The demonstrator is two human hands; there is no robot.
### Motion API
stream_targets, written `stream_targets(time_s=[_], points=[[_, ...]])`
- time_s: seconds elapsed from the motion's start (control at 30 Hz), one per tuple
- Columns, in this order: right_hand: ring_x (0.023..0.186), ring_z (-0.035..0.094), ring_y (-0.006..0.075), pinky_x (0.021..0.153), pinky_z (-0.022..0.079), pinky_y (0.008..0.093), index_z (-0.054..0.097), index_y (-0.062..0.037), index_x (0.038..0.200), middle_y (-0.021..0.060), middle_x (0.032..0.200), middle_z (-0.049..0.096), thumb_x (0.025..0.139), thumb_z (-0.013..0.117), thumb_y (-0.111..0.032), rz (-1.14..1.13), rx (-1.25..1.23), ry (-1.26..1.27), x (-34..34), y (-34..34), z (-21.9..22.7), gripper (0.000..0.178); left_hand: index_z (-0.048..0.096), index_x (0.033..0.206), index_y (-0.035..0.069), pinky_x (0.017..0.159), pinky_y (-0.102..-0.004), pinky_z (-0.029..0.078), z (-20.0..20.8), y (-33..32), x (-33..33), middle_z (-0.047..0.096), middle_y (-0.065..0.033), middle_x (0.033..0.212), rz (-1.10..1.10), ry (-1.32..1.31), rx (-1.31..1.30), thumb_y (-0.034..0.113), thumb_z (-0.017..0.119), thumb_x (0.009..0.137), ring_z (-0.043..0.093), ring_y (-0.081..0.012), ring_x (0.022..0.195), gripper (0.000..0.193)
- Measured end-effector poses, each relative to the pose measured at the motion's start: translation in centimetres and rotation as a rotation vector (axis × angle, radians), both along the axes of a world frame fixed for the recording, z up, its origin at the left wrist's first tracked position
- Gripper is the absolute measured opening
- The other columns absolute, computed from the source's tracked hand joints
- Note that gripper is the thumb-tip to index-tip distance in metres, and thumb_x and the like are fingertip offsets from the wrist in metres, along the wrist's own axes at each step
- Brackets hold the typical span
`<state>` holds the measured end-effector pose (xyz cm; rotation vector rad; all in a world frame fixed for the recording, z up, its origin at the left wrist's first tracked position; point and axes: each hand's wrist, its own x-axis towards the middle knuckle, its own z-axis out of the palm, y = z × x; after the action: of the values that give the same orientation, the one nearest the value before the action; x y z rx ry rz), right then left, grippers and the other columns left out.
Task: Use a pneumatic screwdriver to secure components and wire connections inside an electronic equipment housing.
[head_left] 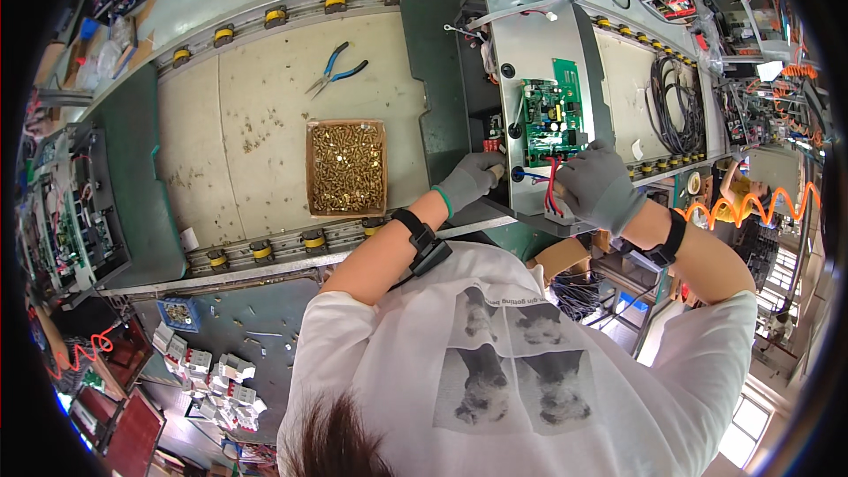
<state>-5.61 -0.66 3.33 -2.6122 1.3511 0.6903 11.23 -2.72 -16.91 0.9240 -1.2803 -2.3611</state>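
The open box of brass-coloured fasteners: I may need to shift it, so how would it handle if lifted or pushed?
The box is probably heavy for its size, as metallic-looking fasteners cover its inside. Its thin, cardboard-like walls might flex if lifted by one edge. With no lid on, a sharp push could spill some.

The left hand [473, 180] is at the near left edge of a panel [528, 46]; the right hand [601, 187] is over its near right part, with wires [553, 187] just to its left. Ahead of the right hand, slightly left, a circuit board [565, 88] lies on the panel. Left of the left hand, a box [347, 213] of screws [346, 163] sits on the table [274, 79], with pliers [328, 78] beyond it. Right and ahead of the right hand lies a cable coil [659, 99].
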Motion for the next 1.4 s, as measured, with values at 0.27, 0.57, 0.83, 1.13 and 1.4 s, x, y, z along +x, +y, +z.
stream_targets(time_s=[0.27, 0.57, 0.83, 1.13, 1.4], points=[[0.071, 0.063, 0.0313, 0.068, 0.050, 0.0420, 0.067, -0.0072, 0.074, 0.0143, 0.070, 0.064, 0.076, 0.055, -0.022, -0.422, 0.258, 0.078, -0.1, 0.4, -2.9, 0.019, 0.060, 0.095, 0.003, 0.052, -0.0242, 0.037, 0.1, 0.5, 0.4, 0.048, 0.0011, 0.068, 0.020, 0.102, -0.035, 0.010, 0.053, 0.088, 0.043, -0.0077, 0.057, 0.013], [0.072, 0.064, 0.0335, 0.066, 0.051, 0.0427, 0.068, -0.0051, 0.076, 0.0174, 0.075, 0.065, 0.083, 0.051, -0.026, -0.561, 0.147, 0.137, 0.8, 0.0, -3.0, 0.028, 0.058, 0.094, 0.004, 0.053, -0.0249, 0.036, -0.2, 0.0, 0.3, 0.046, 0.0005, 0.069, -0.043, 0.164, 0.032, 0.012, 0.048, 0.090, 0.044, -0.0089, 0.060, 0.014], [0.073, 0.064, 0.0351, 0.066, 0.051, 0.0419, 0.068, -0.0040, 0.077, 0.0183, 0.076, 0.065, 0.085, 0.051, -0.029, -0.637, 0.292, 0.229, 3.0, -1.4, -2.5, 0.031, 0.054, 0.089, 0.007, 0.053, -0.0252, 0.035, -0.8, 0.4, -0.3, 0.045, 0.0000, 0.068, 0.033, 0.271, 0.234, 0.020, 0.047, 0.094, 0.045, -0.0107, 0.059, 0.015], [0.087, 0.055, 0.0207, 0.086, 0.041, 0.0346, 0.067, -0.0140, 0.082, 0.0034, 0.084, 0.059, 0.072, 0.059, -0.018, -0.012, 0.045, 0.098, 1.4, 0.5, 2.2, 0.013, 0.056, 0.090, 0.006, 0.053, -0.0252, 0.035, -1.0, 0.7, -0.2, 0.046, -0.0003, 0.066, 0.044, 0.331, 0.307, 0.020, 0.049, 0.095, 0.045, -0.0097, 0.059, 0.016], [0.066, 0.058, 0.0282, 0.064, 0.044, 0.0406, 0.066, -0.0129, 0.075, 0.0078, 0.068, 0.059, 0.071, 0.060, -0.018, -0.326, -0.052, -0.144, -0.3, 1.0, -0.5, 0.009, 0.057, 0.090, 0.005, 0.048, -0.0263, 0.038, -0.4, 0.7, -0.6, 0.053, -0.0024, 0.068, 0.159, 0.283, 0.481, 0.012, 0.051, 0.088, 0.050, -0.0111, 0.055, 0.009]])
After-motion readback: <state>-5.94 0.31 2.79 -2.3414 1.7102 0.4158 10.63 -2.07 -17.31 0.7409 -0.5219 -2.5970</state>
